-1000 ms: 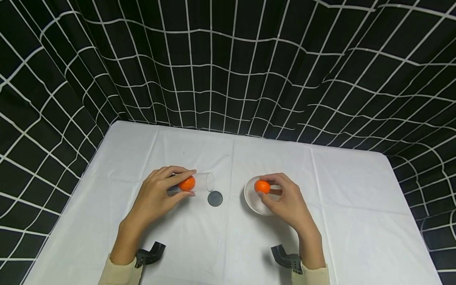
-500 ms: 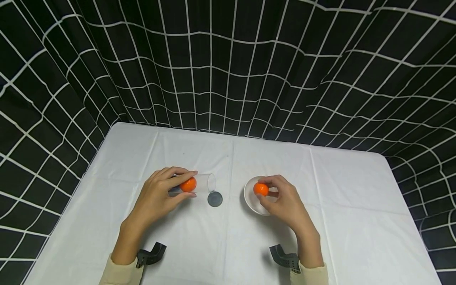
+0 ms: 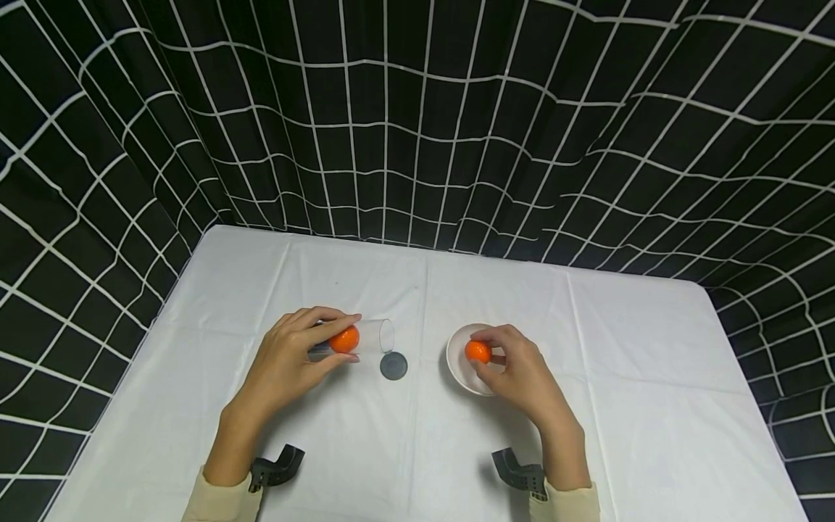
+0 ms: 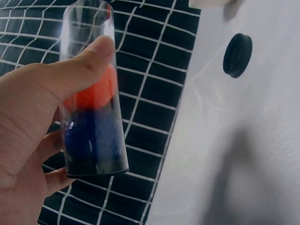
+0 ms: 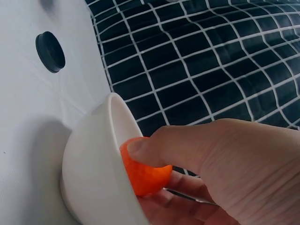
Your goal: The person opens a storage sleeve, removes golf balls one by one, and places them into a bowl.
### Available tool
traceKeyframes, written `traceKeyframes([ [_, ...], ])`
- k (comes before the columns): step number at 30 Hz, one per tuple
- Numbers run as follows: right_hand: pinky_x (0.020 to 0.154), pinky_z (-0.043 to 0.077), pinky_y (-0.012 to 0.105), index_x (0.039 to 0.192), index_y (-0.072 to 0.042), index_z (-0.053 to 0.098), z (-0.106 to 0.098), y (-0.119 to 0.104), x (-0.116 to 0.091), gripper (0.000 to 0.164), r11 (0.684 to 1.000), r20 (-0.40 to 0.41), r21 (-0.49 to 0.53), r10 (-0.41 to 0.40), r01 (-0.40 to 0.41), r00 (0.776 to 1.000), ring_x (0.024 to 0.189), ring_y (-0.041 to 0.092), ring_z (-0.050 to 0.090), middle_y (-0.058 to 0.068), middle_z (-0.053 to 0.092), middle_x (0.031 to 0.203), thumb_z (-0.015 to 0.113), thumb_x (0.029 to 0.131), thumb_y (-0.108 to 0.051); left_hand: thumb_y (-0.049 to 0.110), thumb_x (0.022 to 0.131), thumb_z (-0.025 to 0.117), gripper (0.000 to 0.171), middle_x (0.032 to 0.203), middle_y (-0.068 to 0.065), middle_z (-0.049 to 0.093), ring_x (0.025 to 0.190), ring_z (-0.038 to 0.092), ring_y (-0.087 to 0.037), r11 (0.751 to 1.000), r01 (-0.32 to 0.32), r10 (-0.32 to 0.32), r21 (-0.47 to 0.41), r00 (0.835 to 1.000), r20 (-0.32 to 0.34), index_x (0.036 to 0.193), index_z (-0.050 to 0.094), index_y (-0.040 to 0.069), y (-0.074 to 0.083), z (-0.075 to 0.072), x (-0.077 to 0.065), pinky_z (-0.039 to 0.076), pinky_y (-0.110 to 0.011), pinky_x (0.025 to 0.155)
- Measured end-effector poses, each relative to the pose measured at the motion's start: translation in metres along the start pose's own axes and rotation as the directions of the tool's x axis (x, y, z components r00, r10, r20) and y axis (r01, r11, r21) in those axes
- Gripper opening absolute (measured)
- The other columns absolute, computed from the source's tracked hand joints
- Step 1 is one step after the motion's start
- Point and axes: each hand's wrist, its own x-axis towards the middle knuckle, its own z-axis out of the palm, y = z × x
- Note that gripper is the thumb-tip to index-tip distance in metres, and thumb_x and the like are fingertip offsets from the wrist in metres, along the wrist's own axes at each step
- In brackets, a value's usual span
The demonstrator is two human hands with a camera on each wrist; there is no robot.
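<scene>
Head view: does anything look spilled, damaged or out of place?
Nothing stands out: no spill or damage shows. The dark cap lies loose on the cloth, near the open end of the clear tube.

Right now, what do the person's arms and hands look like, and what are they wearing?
The left hand and the right hand are bare, no gloves. The left sleeve and the right sleeve are pale cream. Beside them sit black, bent, chunky parts: a left wrist mount and a right wrist mount, with details too small to make out. No cables show.
</scene>
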Motion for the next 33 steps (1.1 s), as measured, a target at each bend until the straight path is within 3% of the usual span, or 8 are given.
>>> traceKeyframes([
  [5,0.097,0.062,0.054,0.13,-0.001,0.07,-0.002,-0.001,-0.001,0.041,0.997,-0.05,-0.079,0.009,-0.013,0.999,0.112,0.04,0.072,0.02,0.07,0.125,0.076,0.09,-0.001,0.033,0.079,0.095,0.053,0.122,0.005,0.076,0.113,0.071,-0.022,1.0,-0.003,0.003,0.0,1.0,0.0,0.129,0.078,0.026,0.0,0.0,0.0,0.054,-0.046,0.099],
  [10,0.099,0.059,0.057,0.13,-0.003,0.071,-0.005,-0.003,-0.003,0.038,0.994,-0.096,-0.109,0.001,-0.011,0.995,0.114,0.04,0.07,0.018,0.07,0.129,0.074,0.091,-0.003,0.032,0.079,0.095,0.053,0.122,0.005,0.076,0.114,0.071,-0.023,1.0,-0.005,0.005,0.004,1.0,-0.001,0.129,0.078,0.025,0.0,0.001,0.0,0.054,-0.046,0.1],
  [16,0.099,0.06,0.056,0.128,-0.004,0.072,-0.004,-0.009,-0.003,0.036,0.999,-0.11,-0.031,-0.02,0.016,0.994,0.112,0.04,0.075,0.015,0.071,0.128,0.075,0.092,-0.003,0.031,0.081,0.093,0.052,0.124,0.002,0.075,0.118,0.07,-0.025,1.0,-0.012,0.012,0.013,1.0,0.011,0.13,0.077,0.023,-0.001,0.002,0.0,0.052,-0.048,0.103],
  [22,0.098,0.063,0.045,0.124,-0.004,0.073,0.003,-0.02,0.0,0.03,0.995,-0.106,0.05,-0.079,0.085,0.991,0.112,0.033,0.076,0.012,0.073,0.124,0.075,0.094,-0.003,0.029,0.085,0.09,0.051,0.127,0.0,0.074,0.121,0.068,-0.028,0.999,-0.021,0.02,0.028,0.999,0.032,0.133,0.075,0.024,0.0,0.002,-0.001,0.049,-0.049,0.107],
  [30,0.091,0.065,0.031,0.122,-0.013,0.074,0.02,-0.036,0.004,0.029,0.971,-0.116,0.177,-0.142,0.161,0.983,0.109,0.022,0.077,0.002,0.075,0.119,0.076,0.095,-0.004,0.034,0.082,0.091,0.056,0.122,0.003,0.073,0.119,0.067,-0.023,0.998,-0.039,0.037,0.041,0.998,0.05,0.135,0.074,0.028,0.003,0.0,-0.002,0.047,-0.048,0.108],
  [33,0.09,0.064,0.028,0.122,-0.012,0.075,0.028,-0.043,0.005,0.03,0.95,-0.112,0.254,-0.158,0.182,0.981,0.106,0.022,0.077,0.005,0.076,0.118,0.077,0.094,-0.002,0.036,0.082,0.09,0.057,0.122,0.003,0.072,0.119,0.067,-0.022,0.998,-0.044,0.041,0.043,0.997,0.061,0.136,0.073,0.03,0.004,-0.001,-0.002,0.046,-0.049,0.109],
])
